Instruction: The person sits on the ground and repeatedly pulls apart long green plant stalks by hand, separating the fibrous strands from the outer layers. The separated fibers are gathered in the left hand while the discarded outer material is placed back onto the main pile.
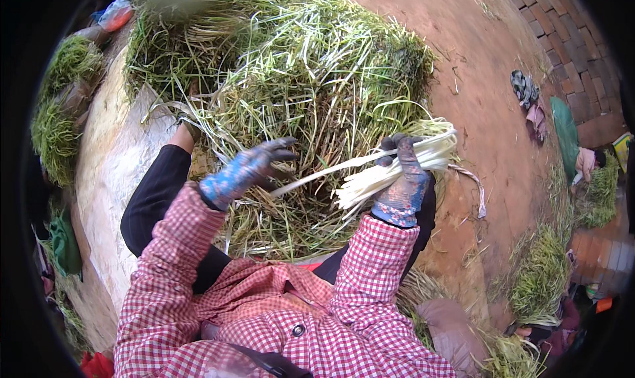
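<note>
My right hand (404,174), in a blue patterned work glove with dark fingers, is closed around a bundle of pale stalks (431,152). One stalk sticks out of the bundle to the left, towards my other hand. My left hand (253,167), gloved the same way and a little blurred, is raised with its fingers apart near that stalk's tip; no hold on it shows. Below and beyond both hands lies a large heap of green and white long-leaved plants (317,95), between my legs.
A twisted pale cloth strip (471,182) lies right of my right hand. Pale sheeting (114,140) covers the ground on the left. Farther right are crumpled cloths (528,102), more green heaps (540,274) and other people (585,164). Another heap (57,130) is at far left.
</note>
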A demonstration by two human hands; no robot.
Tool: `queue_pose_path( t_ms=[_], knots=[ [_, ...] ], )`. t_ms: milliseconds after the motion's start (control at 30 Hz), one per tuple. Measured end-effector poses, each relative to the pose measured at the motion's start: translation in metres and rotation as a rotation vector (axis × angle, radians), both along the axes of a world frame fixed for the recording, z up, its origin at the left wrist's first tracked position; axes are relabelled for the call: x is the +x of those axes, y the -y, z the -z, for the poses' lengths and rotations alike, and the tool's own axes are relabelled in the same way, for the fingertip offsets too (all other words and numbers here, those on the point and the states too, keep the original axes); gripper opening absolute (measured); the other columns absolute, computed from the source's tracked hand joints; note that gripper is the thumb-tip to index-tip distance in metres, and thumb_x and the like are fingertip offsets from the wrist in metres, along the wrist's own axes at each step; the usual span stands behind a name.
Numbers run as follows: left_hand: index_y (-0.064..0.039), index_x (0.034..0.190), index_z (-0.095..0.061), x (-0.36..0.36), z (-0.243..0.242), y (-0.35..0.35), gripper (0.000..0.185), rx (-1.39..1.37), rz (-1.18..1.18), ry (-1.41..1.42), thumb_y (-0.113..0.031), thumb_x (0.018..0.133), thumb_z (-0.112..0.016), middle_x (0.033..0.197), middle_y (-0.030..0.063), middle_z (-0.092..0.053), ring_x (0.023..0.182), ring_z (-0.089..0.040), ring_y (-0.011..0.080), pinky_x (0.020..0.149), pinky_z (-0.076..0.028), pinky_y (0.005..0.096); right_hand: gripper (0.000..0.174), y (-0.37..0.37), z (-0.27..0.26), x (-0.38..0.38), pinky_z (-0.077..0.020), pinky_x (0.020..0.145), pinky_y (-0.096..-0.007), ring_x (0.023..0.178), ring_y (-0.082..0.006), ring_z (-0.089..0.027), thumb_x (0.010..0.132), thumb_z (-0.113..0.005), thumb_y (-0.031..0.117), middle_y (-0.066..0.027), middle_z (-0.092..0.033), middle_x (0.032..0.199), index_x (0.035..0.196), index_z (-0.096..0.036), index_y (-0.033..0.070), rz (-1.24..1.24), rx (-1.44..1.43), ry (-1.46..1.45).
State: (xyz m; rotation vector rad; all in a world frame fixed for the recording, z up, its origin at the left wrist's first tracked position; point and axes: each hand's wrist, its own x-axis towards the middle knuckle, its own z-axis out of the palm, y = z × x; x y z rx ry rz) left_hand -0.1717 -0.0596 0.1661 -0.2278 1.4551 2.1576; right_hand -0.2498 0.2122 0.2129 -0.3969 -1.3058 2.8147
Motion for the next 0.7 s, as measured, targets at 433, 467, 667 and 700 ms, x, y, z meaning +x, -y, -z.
queue_pose_path(
  t_ms=[433,467,667,700],
  knots=[
    [-0.003,0.096,-0.067,-0.057,-0.026,-0.147,0.019,-0.420,-0.448,-0.725,-0.002,0.078,-0.067,0.086,0.0080,-0.059,0.080,-0.058,0.0178,0.072,-0.047,0.0275,0.045,0.010,0.083,-0.028,-0.0528,0.062,-0.0277,0.077,-0.0181,-0.063,0.079,-0.071,0.011,-0.0117,-0.063,0.097,0.117,-0.050,0.000,-0.051,-0.189,-0.120],
    [-0.003,0.097,-0.067,-0.057,-0.025,-0.149,0.019,-0.424,-0.413,-0.802,-0.003,0.078,-0.067,0.086,0.0088,-0.058,0.081,-0.058,0.0188,0.072,-0.047,0.0280,0.048,0.004,0.089,-0.032,-0.0537,0.065,-0.0288,0.078,-0.0181,-0.063,0.080,-0.069,0.010,-0.0123,-0.063,0.098,0.121,-0.048,-0.001,-0.152,-0.532,-0.011],
    [-0.001,0.105,-0.064,-0.123,0.031,-0.099,0.024,-0.510,-0.420,-0.416,-0.017,0.088,-0.057,0.085,0.0104,-0.066,0.075,-0.061,0.0172,0.072,-0.050,0.0303,0.038,0.001,0.076,-0.017,-0.0561,0.064,-0.0345,0.092,-0.0301,-0.063,0.079,-0.065,-0.001,-0.0145,-0.065,0.096,0.112,-0.050,0.011,-0.063,-0.515,-0.120],
    [-0.001,0.106,-0.063,-0.148,0.044,-0.092,0.025,-0.785,-0.488,-0.357,-0.018,0.089,-0.056,0.086,0.0112,-0.068,0.074,-0.063,0.0184,0.072,-0.050,0.0303,0.038,0.005,0.068,-0.015,-0.0552,0.062,-0.0336,0.092,-0.0299,-0.063,0.079,-0.066,0.000,-0.0128,-0.066,0.093,0.111,-0.050,0.013,-0.084,-0.477,-0.146]
  ],
)
